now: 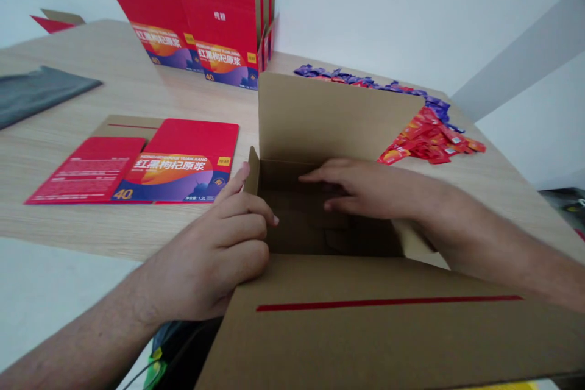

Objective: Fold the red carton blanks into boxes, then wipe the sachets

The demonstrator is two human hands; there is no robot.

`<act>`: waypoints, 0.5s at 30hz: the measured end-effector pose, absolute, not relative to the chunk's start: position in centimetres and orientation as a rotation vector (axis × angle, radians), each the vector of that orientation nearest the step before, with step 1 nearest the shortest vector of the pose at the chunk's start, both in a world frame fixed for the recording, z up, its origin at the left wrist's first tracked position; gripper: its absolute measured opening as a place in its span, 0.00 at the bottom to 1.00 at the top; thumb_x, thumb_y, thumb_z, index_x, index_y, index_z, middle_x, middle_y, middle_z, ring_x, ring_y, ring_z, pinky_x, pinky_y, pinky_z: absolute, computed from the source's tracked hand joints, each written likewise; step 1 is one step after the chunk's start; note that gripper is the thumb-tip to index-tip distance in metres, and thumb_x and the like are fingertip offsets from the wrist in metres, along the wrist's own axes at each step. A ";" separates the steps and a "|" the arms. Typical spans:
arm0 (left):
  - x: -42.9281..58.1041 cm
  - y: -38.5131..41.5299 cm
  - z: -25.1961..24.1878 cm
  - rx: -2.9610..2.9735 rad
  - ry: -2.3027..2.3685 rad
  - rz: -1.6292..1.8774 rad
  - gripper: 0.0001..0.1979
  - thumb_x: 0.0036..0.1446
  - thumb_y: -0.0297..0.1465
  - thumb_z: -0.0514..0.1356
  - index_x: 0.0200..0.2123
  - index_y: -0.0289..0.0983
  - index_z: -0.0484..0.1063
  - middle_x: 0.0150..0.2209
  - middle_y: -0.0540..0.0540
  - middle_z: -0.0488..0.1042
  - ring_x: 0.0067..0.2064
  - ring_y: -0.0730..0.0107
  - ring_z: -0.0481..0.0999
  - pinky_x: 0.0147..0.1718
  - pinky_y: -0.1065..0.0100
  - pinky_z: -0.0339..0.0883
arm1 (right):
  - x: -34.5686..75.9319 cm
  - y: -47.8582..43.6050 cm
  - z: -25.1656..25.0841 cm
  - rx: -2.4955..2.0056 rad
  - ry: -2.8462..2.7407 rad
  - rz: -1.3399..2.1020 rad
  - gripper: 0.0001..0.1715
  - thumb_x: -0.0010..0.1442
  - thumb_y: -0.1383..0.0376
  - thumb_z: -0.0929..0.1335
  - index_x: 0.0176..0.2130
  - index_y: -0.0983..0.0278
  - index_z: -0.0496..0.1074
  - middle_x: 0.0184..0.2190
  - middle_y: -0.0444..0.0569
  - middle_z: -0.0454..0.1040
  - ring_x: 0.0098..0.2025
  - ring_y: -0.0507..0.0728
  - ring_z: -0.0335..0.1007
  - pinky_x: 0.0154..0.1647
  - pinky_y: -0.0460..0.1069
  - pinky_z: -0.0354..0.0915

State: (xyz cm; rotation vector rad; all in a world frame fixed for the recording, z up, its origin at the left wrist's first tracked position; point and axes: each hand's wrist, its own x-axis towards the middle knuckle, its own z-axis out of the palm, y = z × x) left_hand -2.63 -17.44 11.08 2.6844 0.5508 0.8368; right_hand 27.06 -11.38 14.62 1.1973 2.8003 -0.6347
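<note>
An open cardboard box [329, 116] stands at the table's near edge, brown inside, its far flap upright and its near flap [375, 329] folded toward me with a red stripe. My left hand [223, 244] grips the box's left wall, fingers curled over the rim, index finger along the side flap. My right hand [361, 186] reaches into the box from the right, fingers stretched flat over the inner bottom flaps and holding nothing.
A flattened red carton [150, 161] lies left of the box on the wooden table [55, 134]. Two erected red cartons [205, 18] stand at the back. Piles of red sachets [429, 137] and purple sachets [365, 80] lie right of the box. A grey cloth [36, 91] rests far left.
</note>
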 end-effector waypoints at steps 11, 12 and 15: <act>-2.9 -17.5 10.8 2.673 0.511 0.850 0.09 0.65 0.24 0.53 0.32 0.40 0.65 0.34 0.50 0.71 0.53 0.64 0.73 0.75 0.41 0.31 | 35.8 -21.6 11.5 2.100 3.142 -0.213 0.13 0.69 0.62 0.69 0.51 0.53 0.78 0.46 0.47 0.80 0.48 0.57 0.78 0.49 0.54 0.74; -3.0 -17.4 10.8 2.667 0.510 0.845 0.09 0.65 0.24 0.52 0.32 0.40 0.65 0.34 0.50 0.71 0.53 0.64 0.73 0.75 0.40 0.30 | 36.2 -22.2 10.3 2.140 3.148 -0.216 0.13 0.68 0.63 0.69 0.51 0.52 0.78 0.47 0.47 0.80 0.50 0.58 0.77 0.52 0.55 0.73; -3.1 -17.5 10.7 2.642 0.554 0.818 0.10 0.67 0.24 0.52 0.32 0.40 0.65 0.35 0.50 0.72 0.54 0.65 0.73 0.75 0.40 0.29 | 36.8 -23.5 6.8 2.371 3.215 -0.178 0.20 0.68 0.60 0.68 0.58 0.48 0.75 0.60 0.49 0.73 0.62 0.62 0.70 0.61 0.61 0.69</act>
